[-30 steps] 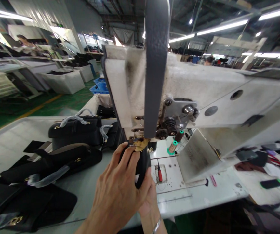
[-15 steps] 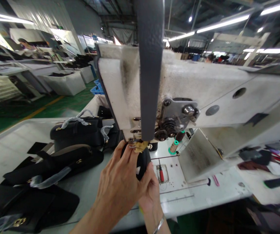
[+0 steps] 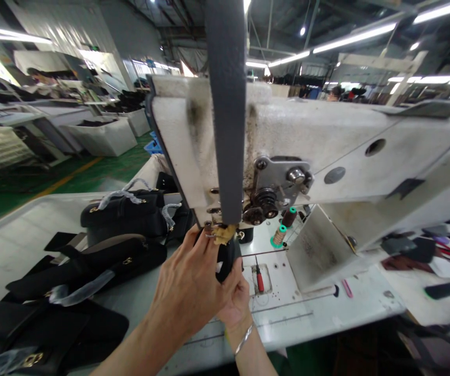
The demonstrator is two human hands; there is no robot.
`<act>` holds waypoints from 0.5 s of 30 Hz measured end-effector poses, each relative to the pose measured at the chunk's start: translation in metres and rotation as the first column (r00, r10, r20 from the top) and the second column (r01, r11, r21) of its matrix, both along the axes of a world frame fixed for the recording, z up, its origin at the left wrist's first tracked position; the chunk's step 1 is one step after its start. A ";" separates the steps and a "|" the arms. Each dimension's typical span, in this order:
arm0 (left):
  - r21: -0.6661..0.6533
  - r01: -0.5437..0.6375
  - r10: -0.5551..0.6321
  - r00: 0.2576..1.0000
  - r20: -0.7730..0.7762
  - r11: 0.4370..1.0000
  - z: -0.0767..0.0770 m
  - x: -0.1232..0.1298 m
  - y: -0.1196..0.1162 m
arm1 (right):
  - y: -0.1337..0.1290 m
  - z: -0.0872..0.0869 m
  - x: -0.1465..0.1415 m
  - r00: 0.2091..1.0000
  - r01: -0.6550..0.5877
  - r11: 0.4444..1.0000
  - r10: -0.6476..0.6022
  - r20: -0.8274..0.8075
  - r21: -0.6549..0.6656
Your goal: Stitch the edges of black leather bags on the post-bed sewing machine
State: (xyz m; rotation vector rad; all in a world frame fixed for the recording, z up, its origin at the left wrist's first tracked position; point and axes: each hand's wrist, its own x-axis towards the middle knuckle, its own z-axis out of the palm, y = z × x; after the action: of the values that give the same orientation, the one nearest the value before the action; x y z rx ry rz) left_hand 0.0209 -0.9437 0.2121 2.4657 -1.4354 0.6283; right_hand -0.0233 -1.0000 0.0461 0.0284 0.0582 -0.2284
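Note:
Under the head of a white sewing machine, both my hands are on a black bag piece. My left hand lies over its left side, fingers reaching up close to the needle area, where some yellowish material is bunched. Lower down on the right, my right hand grips the near edge of the piece, thumb up against it; a silver bracelet circles that wrist. The needle and the far part of the piece are hidden behind the machine head and my fingers.
Several black handbags with wrapped handles lie to the left. On the machine bed are a red-handled screwdriver, thread spools and a pink tool. A dark vertical bar blocks part of the view.
The view has shifted slightly, so the machine head and dark bar appear further left. My right hand has moved a little left along with its wrist. Both hands keep their hold on the black piece.

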 end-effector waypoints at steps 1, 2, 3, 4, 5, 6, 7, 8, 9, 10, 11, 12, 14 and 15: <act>0.006 -0.007 0.007 1.000 -0.008 1.000 0.001 0.000 -0.001 | 0.000 0.000 0.002 1.000 -0.008 1.000 0.008 0.011 0.002; 0.013 -0.016 0.016 1.000 -0.015 1.000 0.001 0.000 -0.002 | 0.000 0.001 0.003 1.000 -0.018 1.000 0.017 0.023 0.008; 0.018 -0.025 0.025 0.999 -0.021 1.000 0.001 0.001 -0.002 | 0.000 0.001 0.005 0.999 -0.020 1.000 0.019 0.035 0.015; 0.020 -0.032 0.033 0.999 -0.023 0.999 0.001 0.001 -0.003 | 0.000 0.002 0.006 0.999 -0.021 0.999 0.020 0.048 0.024; 0.019 -0.038 0.038 0.999 -0.023 0.999 0.001 0.002 -0.003 | 0.000 0.003 0.006 0.998 -0.024 0.999 0.022 0.062 0.032; 0.015 -0.036 0.037 0.999 -0.022 0.999 0.000 0.002 -0.003 | 0.001 0.004 0.006 0.997 -0.029 0.999 0.025 0.077 0.039; 0.007 -0.024 0.024 0.999 -0.020 1.000 -0.001 0.003 -0.001 | 0.001 0.004 0.005 0.996 -0.031 0.999 0.027 0.090 0.044; -0.003 -0.004 0.004 1.000 -0.019 1.000 -0.003 0.003 0.001 | 0.001 0.004 0.004 0.994 -0.031 0.999 0.026 0.102 0.044; -0.008 0.022 -0.022 1.000 -0.020 1.000 -0.004 0.003 0.004 | 0.002 0.003 0.001 0.994 -0.025 0.999 0.020 0.111 0.037; -0.015 0.053 -0.053 0.998 -0.020 0.998 -0.006 0.003 0.008 | 0.003 0.002 -0.001 0.993 -0.010 1.000 0.007 0.119 0.026; -0.020 0.087 -0.088 0.996 -0.021 0.996 -0.009 0.002 0.012 | 0.004 -0.001 -0.004 0.991 0.017 1.000 -0.018 0.130 0.009; -0.028 0.117 -0.117 0.993 -0.023 0.993 -0.011 0.002 0.016 | 0.006 -0.003 -0.007 0.989 0.047 0.999 -0.045 0.144 -0.012; -0.051 0.160 -0.161 0.986 -0.029 0.986 -0.014 0.001 0.023 | 0.008 -0.009 -0.008 0.981 0.117 0.992 -0.108 0.164 -0.047; -0.065 0.176 -0.178 0.984 -0.029 0.982 -0.016 0.002 0.025 | 0.009 -0.010 -0.007 0.978 0.150 0.986 -0.138 0.154 -0.071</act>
State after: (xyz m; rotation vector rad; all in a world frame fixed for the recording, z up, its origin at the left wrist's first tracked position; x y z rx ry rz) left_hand 0.0228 -0.9187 0.1965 2.2585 -1.5750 0.5805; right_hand -0.0304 -0.9906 0.0357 -0.0323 -0.1023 -0.3732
